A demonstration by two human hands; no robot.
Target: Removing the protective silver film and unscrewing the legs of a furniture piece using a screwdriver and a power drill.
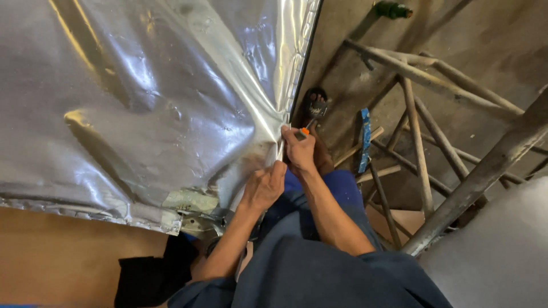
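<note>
— What was being worked on?

— The edge of a silver foil sheet (142, 102), a big crinkled reflective panel. Its corner edge came down to the hands, just above the person's knees in blue trousers (308, 268).

— How were the hands set?

— The left hand (264, 187) lay just below that foil edge, fingers curled and pressed on the fold, pinching the foil flap. The right hand (300, 149) sat touching the edge from the other side, closed around a small tool with an orange handle (306, 130); its tip was too small to make out.

— How should that step have gone, in your view?

— I'd judge the foil needed holding taut with the left hand, close to the tool, so the thin sheet wouldn't tear or pucker, with the tool worked along the seam in short moves.

— Any labels or packages?

— A pale, rectangular sticker-like patch (191, 201) sat on the foil, left of the left hand. A blue strip (364, 140) stood right of the foil edge, beside wooden sticks. A green bottle (393, 9) lay far above, near the metal scaffold bars (422, 137). A sandalled foot (315, 105) rested just beyond the right hand.
</note>
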